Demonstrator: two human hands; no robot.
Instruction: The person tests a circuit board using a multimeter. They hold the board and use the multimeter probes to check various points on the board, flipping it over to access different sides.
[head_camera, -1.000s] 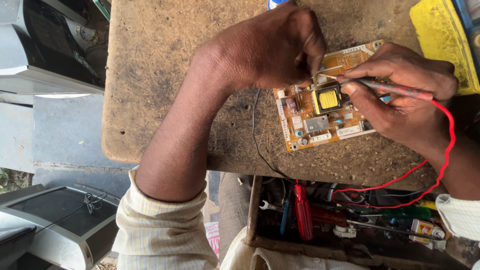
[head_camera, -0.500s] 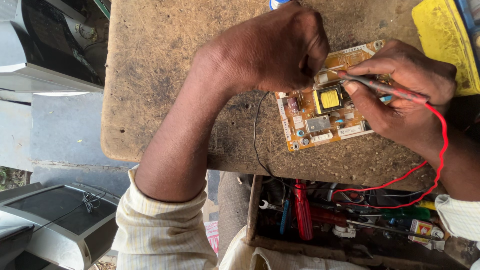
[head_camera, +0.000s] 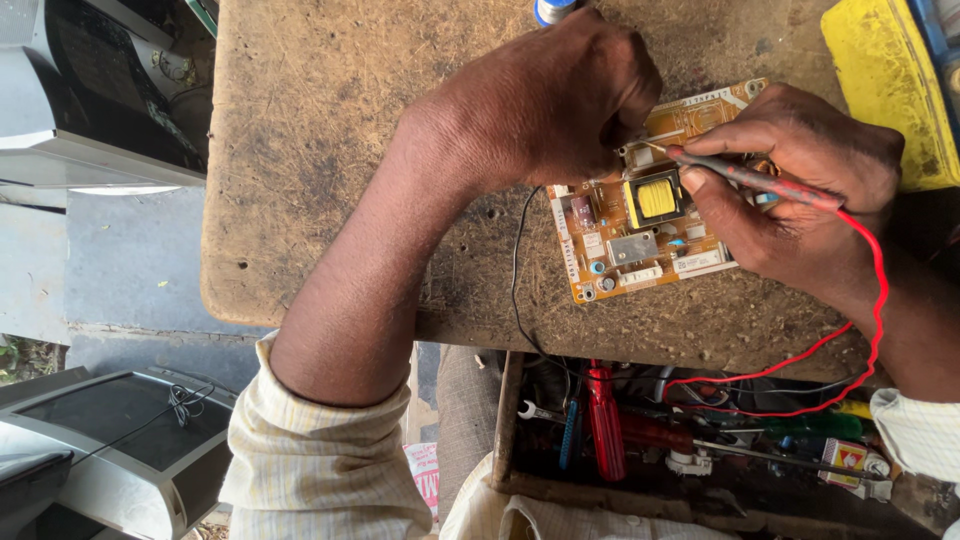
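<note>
A circuit board (head_camera: 645, 215) is laid flat on the worn wooden worktop (head_camera: 330, 130), right of the frame centre. The left hand (head_camera: 560, 95) is curled into a closed grip at the board's upper left edge; what is pinched in it cannot be told. A red test probe (head_camera: 750, 180) is held in a narrow, pen-like grip by the right hand (head_camera: 800, 190), its tip placed on the board's upper part beside the yellow transformer (head_camera: 655, 198). A red lead (head_camera: 860, 330) is trailed from the probe to the lower right. A black wire (head_camera: 517, 270) is run off the board's left side. An open drawer (head_camera: 700, 440) of tools, with a red-handled screwdriver (head_camera: 605, 425), is seen in the lower frame.
</note>
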